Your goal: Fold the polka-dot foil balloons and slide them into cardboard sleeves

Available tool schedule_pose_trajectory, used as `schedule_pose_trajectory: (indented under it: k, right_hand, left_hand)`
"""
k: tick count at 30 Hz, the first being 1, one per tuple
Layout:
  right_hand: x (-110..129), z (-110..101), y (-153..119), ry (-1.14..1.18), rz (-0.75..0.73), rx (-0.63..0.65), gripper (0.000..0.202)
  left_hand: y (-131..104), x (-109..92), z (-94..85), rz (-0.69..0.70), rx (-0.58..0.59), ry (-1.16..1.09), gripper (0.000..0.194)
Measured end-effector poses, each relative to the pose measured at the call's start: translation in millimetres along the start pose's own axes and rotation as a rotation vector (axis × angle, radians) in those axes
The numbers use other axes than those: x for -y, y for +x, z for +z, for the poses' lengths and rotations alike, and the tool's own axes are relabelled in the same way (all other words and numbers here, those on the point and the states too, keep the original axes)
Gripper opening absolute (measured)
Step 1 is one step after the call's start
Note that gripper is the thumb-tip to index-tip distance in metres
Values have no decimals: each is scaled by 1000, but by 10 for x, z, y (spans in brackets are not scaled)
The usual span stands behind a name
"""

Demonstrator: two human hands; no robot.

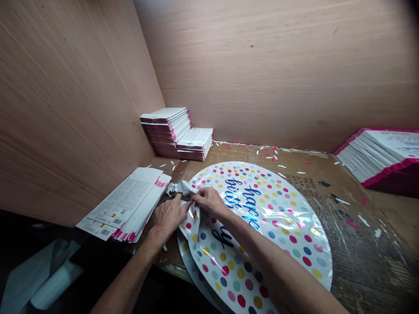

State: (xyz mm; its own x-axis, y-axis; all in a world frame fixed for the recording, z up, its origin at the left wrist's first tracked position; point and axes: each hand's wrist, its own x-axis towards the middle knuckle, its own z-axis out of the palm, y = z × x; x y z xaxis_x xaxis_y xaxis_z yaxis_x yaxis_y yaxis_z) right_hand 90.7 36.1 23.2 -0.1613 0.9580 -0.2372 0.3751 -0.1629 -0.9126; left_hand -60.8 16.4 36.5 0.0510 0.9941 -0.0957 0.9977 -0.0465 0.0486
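A large, flat, round foil sheet [278,205] with coloured dots and blue "happy birth…" lettering lies across the table. Its left edge is gathered and crumpled beside a greyish-white twisted strip [183,187]. My left hand [170,214] pinches the gathered edge from the left, fingers closed. From the right, my right hand [209,201] grips the same folded edge with thumb and fingertips together. The two hands almost meet. Under the lower left of the round sheet shows another pale sheet [196,274].
Printed white cards [121,200] are fanned out at the left. Two card stacks [166,131] stand in the back corner, with pink-edged cards [382,157] at the right. Wooden panels [278,65] rise behind and left. White and pink scraps lie on the cardboard-covered table [242,152].
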Motion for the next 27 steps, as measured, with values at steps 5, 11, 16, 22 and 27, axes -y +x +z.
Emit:
schedule_pose_trajectory:
  k: [5, 11, 16, 22, 27]
  right_hand:
    - [-187, -619, -340, 212, 61, -118, 22]
    - [-571, -1138, -821, 445, 189, -217, 34]
    - [-515, -981, -678, 267, 60, -264, 28]
    - [-604, -1146, -665, 41, 125, -297, 16]
    - [-774, -1474, -1025, -129, 223, -330, 19]
  left_hand:
    - [73, 107, -64, 5, 136, 158, 59]
    - [-210, -126, -339, 496, 95, -82, 44]
    - [-850, -238, -365, 843, 670, -353, 22]
    - [-1020, -266, -306, 581, 598, -303, 44]
    - [-970, -721, -173, 386, -6, -438, 50]
